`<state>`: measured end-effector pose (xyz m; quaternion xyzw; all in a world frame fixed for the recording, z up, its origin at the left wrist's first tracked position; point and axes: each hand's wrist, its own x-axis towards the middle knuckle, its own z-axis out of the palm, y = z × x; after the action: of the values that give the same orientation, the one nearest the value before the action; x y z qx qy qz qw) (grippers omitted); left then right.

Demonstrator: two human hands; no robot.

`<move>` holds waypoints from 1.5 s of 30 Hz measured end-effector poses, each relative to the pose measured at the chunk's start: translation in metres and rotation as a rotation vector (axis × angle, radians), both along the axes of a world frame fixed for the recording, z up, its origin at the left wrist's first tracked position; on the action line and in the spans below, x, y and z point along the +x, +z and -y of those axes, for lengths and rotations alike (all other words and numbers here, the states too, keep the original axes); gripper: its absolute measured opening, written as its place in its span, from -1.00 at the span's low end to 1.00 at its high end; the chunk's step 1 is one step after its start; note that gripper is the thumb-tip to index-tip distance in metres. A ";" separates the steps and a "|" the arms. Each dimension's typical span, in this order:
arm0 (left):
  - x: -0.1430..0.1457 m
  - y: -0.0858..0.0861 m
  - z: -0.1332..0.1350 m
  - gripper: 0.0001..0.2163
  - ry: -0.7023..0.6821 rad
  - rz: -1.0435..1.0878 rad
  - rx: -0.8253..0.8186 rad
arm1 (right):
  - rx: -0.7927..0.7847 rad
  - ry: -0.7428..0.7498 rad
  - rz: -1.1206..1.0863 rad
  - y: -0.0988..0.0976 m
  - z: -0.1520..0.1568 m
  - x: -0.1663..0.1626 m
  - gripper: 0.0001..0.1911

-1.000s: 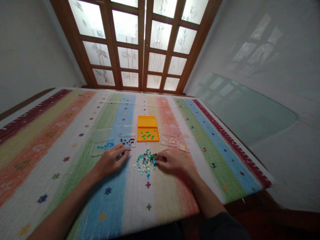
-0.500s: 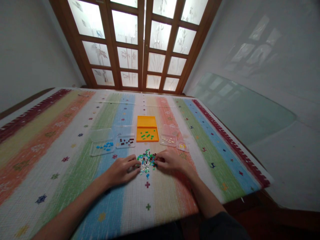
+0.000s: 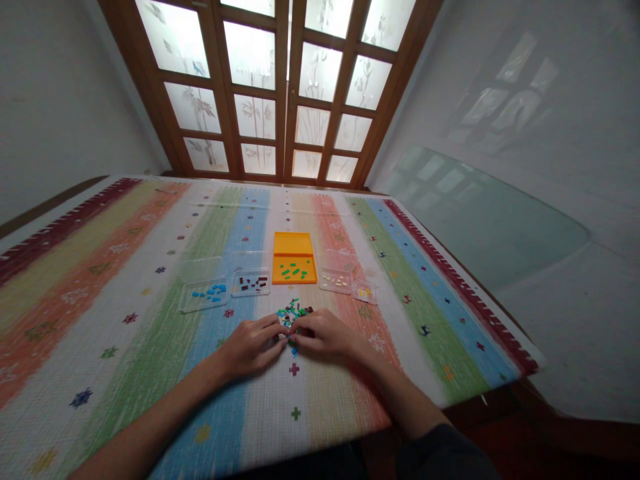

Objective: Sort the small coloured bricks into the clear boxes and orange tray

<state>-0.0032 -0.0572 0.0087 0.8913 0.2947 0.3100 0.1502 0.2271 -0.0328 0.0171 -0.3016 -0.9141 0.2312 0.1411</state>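
Observation:
A loose pile of small toy building bricks, green, blue, dark brown and pale, lies on the striped tablecloth. At the pile's near side my left hand and my right hand meet, fingertips almost touching. Both hands are closed, thumbs against fingers. Whatever sits between the fingertips is too small and covered to make out. My hands hide part of the pile. Beyond it stands an open orange box with several green bricks inside.
Left of the orange box are clear trays holding blue bricks and dark brown bricks. To its right, clear trays hold cream bricks and yellow bricks. The striped tablecloth covers the table. Behind it are glazed wooden doors.
My right hand has moved left across the pile to meet my left hand. The left hand has shifted slightly right, its fingers closing in. The trays and box stay put.

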 end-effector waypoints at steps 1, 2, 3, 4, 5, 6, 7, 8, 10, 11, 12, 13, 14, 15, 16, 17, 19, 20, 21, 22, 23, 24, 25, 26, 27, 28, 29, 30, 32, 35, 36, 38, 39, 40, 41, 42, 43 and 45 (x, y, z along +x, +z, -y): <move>0.001 0.000 0.000 -0.85 0.000 0.002 -0.002 | 0.004 -0.004 0.002 -0.001 0.000 -0.001 -0.82; 0.001 0.001 0.000 -0.85 -0.003 0.005 -0.002 | 0.007 -0.010 0.000 -0.001 0.001 -0.001 -0.82; 0.002 0.001 0.000 -0.84 -0.006 0.006 -0.002 | 0.010 -0.020 -0.008 -0.001 0.001 -0.002 -0.82; 0.001 0.003 -0.001 -0.84 -0.009 0.004 -0.003 | 0.011 -0.031 -0.018 -0.001 0.001 -0.003 -0.81; 0.000 0.004 -0.002 -0.83 -0.011 -0.002 -0.010 | 0.011 -0.043 -0.031 -0.001 0.001 -0.003 -0.80; -0.002 0.007 -0.004 -0.82 -0.009 -0.007 -0.019 | 0.008 -0.057 -0.046 -0.001 0.002 -0.003 -0.80; -0.006 0.010 -0.006 -0.81 0.001 -0.011 -0.026 | 0.004 -0.073 -0.061 0.000 0.002 -0.003 -0.79; -0.012 0.014 -0.010 -0.80 0.023 -0.013 -0.033 | -0.001 -0.090 -0.078 0.000 0.002 -0.003 -0.78; -0.029 0.025 -0.020 -0.80 0.116 -0.001 -0.027 | -0.011 -0.116 -0.112 0.002 0.001 -0.002 -0.76; -0.040 0.031 -0.025 -0.80 0.190 0.016 -0.009 | -0.013 -0.128 -0.129 0.003 0.001 0.000 -0.76; -0.052 0.036 -0.031 -0.80 0.264 0.027 0.000 | -0.013 -0.136 -0.143 0.004 0.000 0.001 -0.76; -0.064 0.040 -0.036 -0.79 0.327 0.021 -0.004 | -0.012 -0.146 -0.153 0.004 0.000 0.002 -0.77; -0.076 0.044 -0.041 -0.77 0.391 0.023 0.001 | -0.010 -0.157 -0.159 0.005 -0.001 0.004 -0.77; -0.088 0.046 -0.046 -0.75 0.449 0.012 -0.009 | -0.008 -0.171 -0.161 0.006 -0.002 0.005 -0.77; -0.097 0.047 -0.049 -0.74 0.499 0.000 -0.023 | -0.003 -0.188 -0.160 0.006 -0.003 0.007 -0.78; -0.106 0.046 -0.052 -0.73 0.536 -0.010 -0.040 | 0.002 -0.203 -0.157 0.006 -0.003 0.008 -0.78; -0.117 0.042 -0.057 -0.73 0.546 -0.034 -0.093 | 0.018 -0.228 -0.158 0.006 -0.005 0.010 -0.80; -0.120 0.040 -0.059 -0.73 0.534 -0.044 -0.120 | 0.025 -0.234 -0.161 0.007 -0.005 0.011 -0.80; -0.121 0.037 -0.060 -0.73 0.516 -0.052 -0.144 | 0.028 -0.237 -0.163 0.007 -0.006 0.012 -0.80; -0.122 0.035 -0.061 -0.74 0.500 -0.059 -0.162 | 0.027 -0.237 -0.162 0.007 -0.006 0.013 -0.80; -0.121 0.033 -0.062 -0.74 0.487 -0.063 -0.174 | 0.025 -0.236 -0.161 0.007 -0.006 0.013 -0.79; -0.121 0.031 -0.063 -0.74 0.476 -0.068 -0.184 | 0.023 -0.234 -0.159 0.007 -0.006 0.013 -0.79; -0.120 0.030 -0.064 -0.74 0.469 -0.073 -0.192 | 0.021 -0.232 -0.158 0.007 -0.006 0.014 -0.79; -0.119 0.029 -0.064 -0.74 0.463 -0.077 -0.197 | 0.021 -0.231 -0.158 0.007 -0.006 0.014 -0.79; -0.118 0.029 -0.065 -0.74 0.456 -0.082 -0.204 | 0.023 -0.230 -0.159 0.006 -0.006 0.014 -0.79; -0.118 0.028 -0.065 -0.74 0.448 -0.088 -0.213 | 0.026 -0.229 -0.160 0.006 -0.006 0.014 -0.79; -0.118 0.027 -0.066 -0.75 0.442 -0.094 -0.223 | 0.029 -0.227 -0.160 0.006 -0.006 0.014 -0.79; -0.118 0.027 -0.066 -0.75 0.436 -0.100 -0.234 | 0.032 -0.225 -0.158 0.006 -0.006 0.014 -0.79; -0.119 0.026 -0.067 -0.75 0.431 -0.107 -0.255 | 0.040 -0.225 -0.157 0.006 -0.007 0.014 -0.79; -0.121 0.026 -0.066 -0.75 0.436 -0.098 -0.259 | 0.049 -0.235 -0.140 0.007 -0.007 0.015 -0.79; -0.121 0.027 -0.066 -0.75 0.443 -0.090 -0.248 | 0.051 -0.240 -0.130 0.008 -0.007 0.015 -0.79; -0.120 0.030 -0.063 -0.75 0.471 -0.068 -0.211 | 0.050 -0.259 -0.109 0.009 -0.007 0.015 -0.80; -0.118 0.033 -0.061 -0.75 0.488 -0.054 -0.189 | 0.051 -0.274 -0.099 0.010 -0.007 0.015 -0.80; -0.116 0.035 -0.059 -0.75 0.503 -0.038 -0.166 | 0.052 -0.292 -0.087 0.010 -0.007 0.015 -0.81; -0.112 0.038 -0.057 -0.74 0.515 -0.019 -0.142 | 0.053 -0.314 -0.070 0.010 -0.008 0.014 -0.81; -0.107 0.040 -0.054 -0.73 0.521 0.000 -0.120 | 0.055 -0.342 -0.048 0.010 -0.008 0.014 -0.81; -0.102 0.042 -0.051 -0.72 0.519 0.017 -0.101 | 0.057 -0.372 -0.024 0.011 -0.008 0.013 -0.81; -0.089 0.042 -0.046 -0.72 0.496 0.042 -0.084 | 0.057 -0.432 0.022 0.011 -0.009 0.013 -0.80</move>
<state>-0.0922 -0.0112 0.0507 0.7780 0.5139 0.3435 0.1124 0.2402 -0.0241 0.0281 -0.4887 -0.8360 0.1665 0.1860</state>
